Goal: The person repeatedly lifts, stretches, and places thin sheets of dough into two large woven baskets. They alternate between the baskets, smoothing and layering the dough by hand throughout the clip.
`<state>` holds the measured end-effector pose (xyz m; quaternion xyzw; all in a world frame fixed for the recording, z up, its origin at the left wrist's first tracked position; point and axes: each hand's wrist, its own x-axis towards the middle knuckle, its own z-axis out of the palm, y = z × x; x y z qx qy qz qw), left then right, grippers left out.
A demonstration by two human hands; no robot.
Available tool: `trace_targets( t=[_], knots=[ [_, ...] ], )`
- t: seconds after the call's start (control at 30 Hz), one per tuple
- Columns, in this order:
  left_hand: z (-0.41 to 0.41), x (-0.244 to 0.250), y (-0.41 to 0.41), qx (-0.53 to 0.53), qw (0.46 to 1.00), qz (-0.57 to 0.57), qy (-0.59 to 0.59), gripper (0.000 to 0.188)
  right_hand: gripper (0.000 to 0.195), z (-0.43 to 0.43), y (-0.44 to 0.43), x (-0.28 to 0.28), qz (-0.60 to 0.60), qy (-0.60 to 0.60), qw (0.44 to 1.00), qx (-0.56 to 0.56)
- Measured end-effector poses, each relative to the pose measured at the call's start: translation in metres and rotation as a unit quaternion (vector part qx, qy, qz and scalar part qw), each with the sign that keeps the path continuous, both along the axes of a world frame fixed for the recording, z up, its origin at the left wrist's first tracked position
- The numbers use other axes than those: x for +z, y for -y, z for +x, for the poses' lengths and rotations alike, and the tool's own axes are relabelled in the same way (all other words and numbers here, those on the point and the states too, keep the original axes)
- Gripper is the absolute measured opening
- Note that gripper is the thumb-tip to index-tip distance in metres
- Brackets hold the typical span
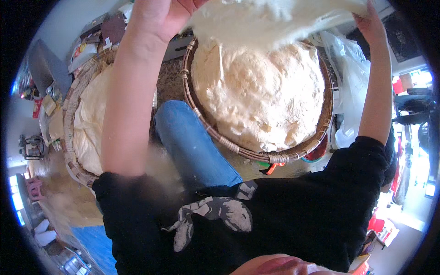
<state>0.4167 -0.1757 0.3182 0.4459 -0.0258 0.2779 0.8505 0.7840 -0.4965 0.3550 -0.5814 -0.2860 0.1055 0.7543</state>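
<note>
Both my arms reach up to the top edge of the view. A thin off-white sheet of soft fibre is stretched between my left hand and my right hand, blurred and partly cut off by the frame. Fingers of each hand close on an edge of it. Below the sheet, a round wicker basket holds a thick, lumpy cream-coloured mass of fibre. Behind my left forearm, a second wicker basket holds smoother, folded cream material.
My jeans-clad leg lies between the baskets. Clear plastic bags hang at the right. An orange-handled tool and a red bowl sit by the basket's near rim. A pink stool stands far left.
</note>
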Motion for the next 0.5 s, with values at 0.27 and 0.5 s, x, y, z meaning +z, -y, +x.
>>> trace_targets(
  t=[0.27, 0.5],
  knots=[
    [0.018, -0.12, 0.098, -0.071, 0.968, -0.018, -0.241, 0.03, 0.042, 0.022, 0.055, -0.084, -0.167, -0.067, 0.952, -0.248],
    [0.031, -0.231, 0.149, -0.297, 0.845, -0.057, -0.442, 0.038, 0.046, 0.105, 0.159, -0.327, -0.605, 0.109, 0.749, -0.25]
  ],
)
